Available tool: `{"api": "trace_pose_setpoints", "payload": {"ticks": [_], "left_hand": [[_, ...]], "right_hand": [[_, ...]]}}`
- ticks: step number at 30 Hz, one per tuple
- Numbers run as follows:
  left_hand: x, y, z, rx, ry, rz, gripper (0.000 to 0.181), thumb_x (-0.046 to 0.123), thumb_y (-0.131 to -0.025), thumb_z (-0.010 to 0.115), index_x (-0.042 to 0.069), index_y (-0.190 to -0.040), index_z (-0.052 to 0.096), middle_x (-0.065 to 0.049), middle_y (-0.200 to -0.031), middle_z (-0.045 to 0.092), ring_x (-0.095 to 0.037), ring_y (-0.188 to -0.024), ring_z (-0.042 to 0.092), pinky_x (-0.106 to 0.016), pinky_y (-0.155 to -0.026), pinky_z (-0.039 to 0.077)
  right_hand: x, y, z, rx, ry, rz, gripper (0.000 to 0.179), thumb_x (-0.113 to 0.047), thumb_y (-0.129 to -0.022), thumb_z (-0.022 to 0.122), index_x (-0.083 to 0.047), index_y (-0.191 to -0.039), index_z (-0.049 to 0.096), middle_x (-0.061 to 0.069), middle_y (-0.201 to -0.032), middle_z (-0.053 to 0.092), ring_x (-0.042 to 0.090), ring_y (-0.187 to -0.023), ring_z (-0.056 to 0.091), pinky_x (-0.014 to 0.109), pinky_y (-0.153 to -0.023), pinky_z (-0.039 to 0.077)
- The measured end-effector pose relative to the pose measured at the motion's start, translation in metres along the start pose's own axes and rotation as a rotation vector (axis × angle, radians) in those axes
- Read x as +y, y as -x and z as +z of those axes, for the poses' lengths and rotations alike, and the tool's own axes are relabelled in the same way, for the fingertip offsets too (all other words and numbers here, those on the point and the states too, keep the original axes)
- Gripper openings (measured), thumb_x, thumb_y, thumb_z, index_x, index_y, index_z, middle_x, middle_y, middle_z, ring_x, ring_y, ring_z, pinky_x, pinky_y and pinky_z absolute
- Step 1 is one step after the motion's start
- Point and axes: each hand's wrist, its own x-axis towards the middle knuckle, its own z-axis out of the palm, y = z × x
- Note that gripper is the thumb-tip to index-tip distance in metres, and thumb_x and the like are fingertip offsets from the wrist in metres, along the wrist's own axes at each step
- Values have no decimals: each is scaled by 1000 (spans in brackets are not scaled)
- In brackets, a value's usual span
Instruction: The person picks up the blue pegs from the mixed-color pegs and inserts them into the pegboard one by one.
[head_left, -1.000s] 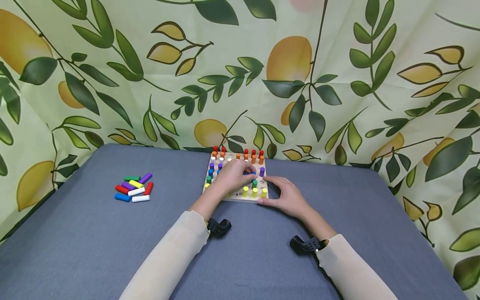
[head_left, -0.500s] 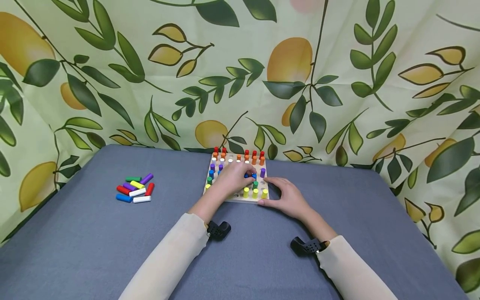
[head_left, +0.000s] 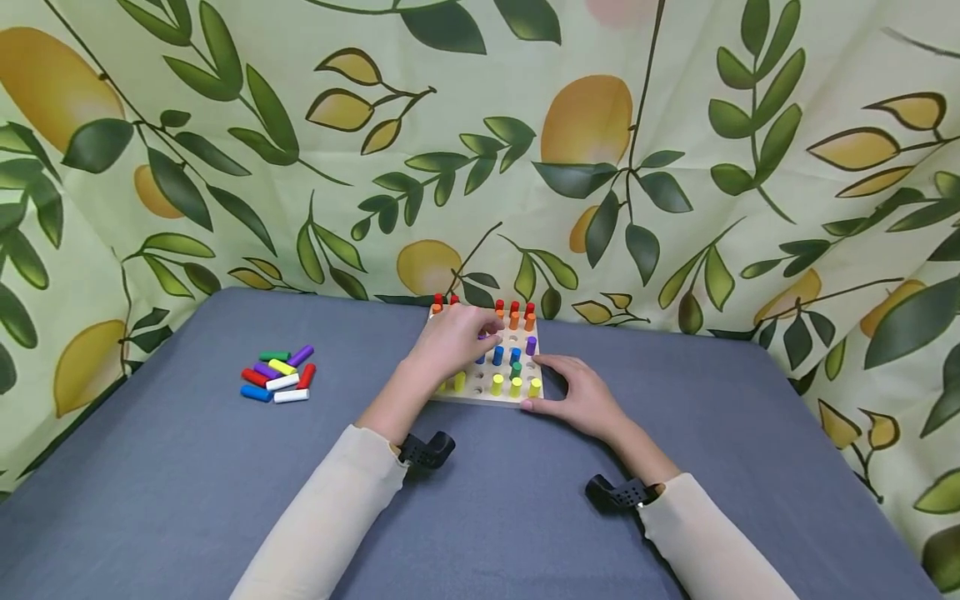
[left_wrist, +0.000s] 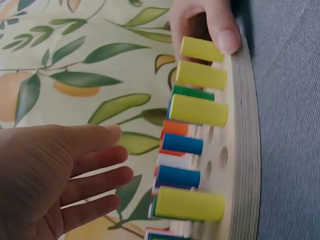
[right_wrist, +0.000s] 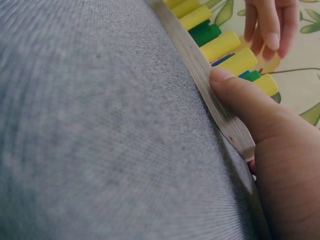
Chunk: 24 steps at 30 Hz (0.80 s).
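A wooden pegboard (head_left: pixel 487 402) lies on the table with colored pegs standing in rows. Along the front are yellow pegs (head_left: pixel 497 385), then a green peg (head_left: pixel 516 369), blue pegs (head_left: pixel 498 356) and a purple peg (head_left: pixel 531 345). Orange and red pegs (head_left: pixel 514 307) fill the back. My left hand (head_left: pixel 453 342) hovers over the board's left part, hiding many pegs; in the left wrist view its fingers (left_wrist: pixel 102 177) are loosely extended and hold nothing. My right hand (head_left: pixel 573 392) grips the board's front right corner, its thumb (right_wrist: pixel 227 82) against the front edge.
Left of the board, a small pile of loose pegs (head_left: pixel 282 382) in white, red, blue, yellow, green and purple lies on the grey tablecloth (head_left: pixel 510 517). A leaf-and-fruit patterned curtain (head_left: pixel 465 167) hangs right behind the table.
My left hand has let go of a blue peg, which stands in the board, and has lifted away to the left and back. The right hand keeps its hold.
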Motion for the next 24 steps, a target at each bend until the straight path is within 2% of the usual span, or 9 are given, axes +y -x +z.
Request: {"api": "trace_pose_setpoints", "payload": {"ticks": [5,9,13,16,24], "left_hand": [[0,8,-7,3,-6,-31,17,24,-96,70,16,-109,77,1,-100,77,-14,-92,70,-33,-81,56],[-10,19,-8,1,-4,-70,19,27,-97,70,17,-110,78,1,-100,77,-14,-90,68,-34,-80,56],[-31,37,-13,-9,-12,-109,20,26,-98,68,15,-111,78,0,-101,78,-15,-89,69,-36,-82,57],[-50,52,-22,-6,-3,-123,20,24,-97,68,12,-109,78,-3,-102,78,-17,-92,70,-39,-85,59],[-99,102,-61,44,-42,-145,20,22,-98,67,9,-110,77,-8,-105,78,-26,-102,72,-48,-90,57]], "right_hand": [[3,4,-5,8,18,13,80,-57,-77,82,-19,-143,58,9,-144,60,33,-137,51,59,-114,39],[8,7,-7,-1,44,21,81,-60,-77,80,-19,-143,58,10,-145,60,34,-138,50,61,-113,39],[11,6,-5,-13,35,18,82,-61,-77,80,-19,-144,57,11,-145,59,34,-138,50,61,-113,38],[10,4,-3,-5,24,15,82,-59,-77,81,-18,-143,57,11,-145,59,34,-138,50,61,-113,38],[4,-2,2,-11,33,0,83,-63,-77,79,-20,-145,56,10,-147,58,34,-139,49,62,-114,38]]}}
